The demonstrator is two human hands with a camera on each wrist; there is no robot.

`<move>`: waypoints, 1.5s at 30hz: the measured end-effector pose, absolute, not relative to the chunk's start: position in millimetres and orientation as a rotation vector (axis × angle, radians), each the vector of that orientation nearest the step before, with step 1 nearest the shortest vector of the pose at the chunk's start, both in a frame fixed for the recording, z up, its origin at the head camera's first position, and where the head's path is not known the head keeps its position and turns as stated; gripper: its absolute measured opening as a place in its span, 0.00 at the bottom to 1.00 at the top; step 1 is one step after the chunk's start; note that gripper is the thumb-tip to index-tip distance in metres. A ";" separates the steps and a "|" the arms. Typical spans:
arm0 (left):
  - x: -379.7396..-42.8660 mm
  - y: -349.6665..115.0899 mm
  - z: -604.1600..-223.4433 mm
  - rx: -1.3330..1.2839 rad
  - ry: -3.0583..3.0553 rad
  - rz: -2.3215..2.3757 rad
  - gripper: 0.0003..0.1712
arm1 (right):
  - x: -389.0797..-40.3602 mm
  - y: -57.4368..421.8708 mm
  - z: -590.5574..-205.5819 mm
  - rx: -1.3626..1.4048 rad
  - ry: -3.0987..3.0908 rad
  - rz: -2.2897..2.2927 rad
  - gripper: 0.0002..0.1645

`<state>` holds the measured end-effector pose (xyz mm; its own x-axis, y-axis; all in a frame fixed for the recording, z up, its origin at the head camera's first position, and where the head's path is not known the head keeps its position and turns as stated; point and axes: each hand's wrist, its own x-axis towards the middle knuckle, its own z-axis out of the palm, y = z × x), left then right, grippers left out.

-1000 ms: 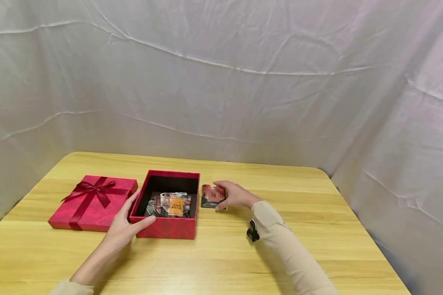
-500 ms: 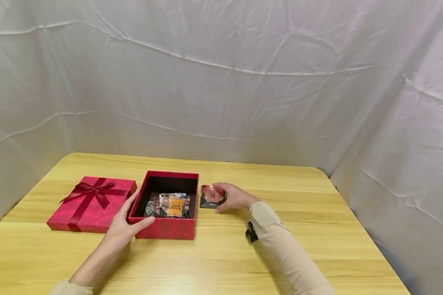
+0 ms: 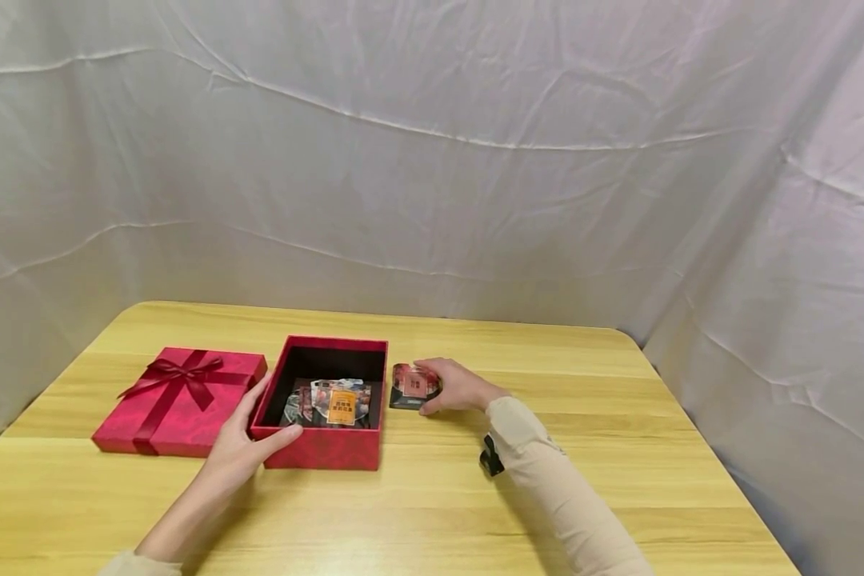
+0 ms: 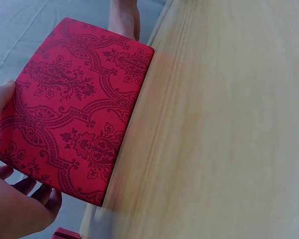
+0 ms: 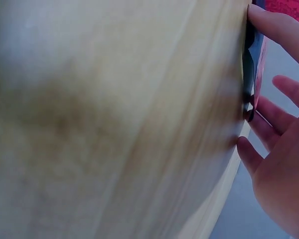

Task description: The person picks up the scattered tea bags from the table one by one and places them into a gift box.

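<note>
A red patterned gift box (image 3: 324,448) stands without its lid on the table. Several printed packets (image 3: 342,406) lie in its dark inside, the top one with an orange label. My left hand (image 3: 241,444) holds the box's near left corner, thumb at the front rim and fingers along the left side; the left wrist view shows the box's patterned front (image 4: 74,109) close up. To the right of the box, a dark red-and-black packet (image 3: 412,384) lies flat. My right hand (image 3: 461,386) grips it by its right side, thumb at the near edge and fingers at the far edge.
The red lid (image 3: 180,400) with a dark red ribbon bow lies left of the box. A small black object (image 3: 491,458) shows beside the right sleeve, partly hidden. A pale cloth (image 3: 432,160) hangs behind the wooden table (image 3: 583,376).
Both hands, the box and the packet stay nearly where they were. The right hand's fingers sit slightly closer on the packet; the whole view has shifted a little.
</note>
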<state>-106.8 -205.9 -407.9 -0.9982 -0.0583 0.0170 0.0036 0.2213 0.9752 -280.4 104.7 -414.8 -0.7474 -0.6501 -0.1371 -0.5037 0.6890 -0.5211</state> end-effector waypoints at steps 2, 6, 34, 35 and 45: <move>-106.5 -205.6 -407.8 0.062 -2.416 -1.932 0.53 | -279.4 105.2 -414.5 -0.913 2.590 -0.661 0.52; -106.2 -205.1 -407.0 0.073 -2.422 -1.919 0.53 | -277.4 107.6 -413.8 -0.898 2.588 -0.670 0.53; -107.6 -205.4 -408.8 0.064 -2.417 -1.928 0.53 | -254.8 133.7 -398.9 -1.015 2.598 -0.696 0.53; -107.6 -205.3 -409.1 0.066 -2.414 -1.932 0.53 | -253.9 134.6 -399.0 -1.016 2.602 -0.690 0.53; -107.2 -205.5 -409.7 0.055 -2.401 -1.943 0.53 | -243.5 140.4 -397.7 -1.019 2.653 -0.670 0.53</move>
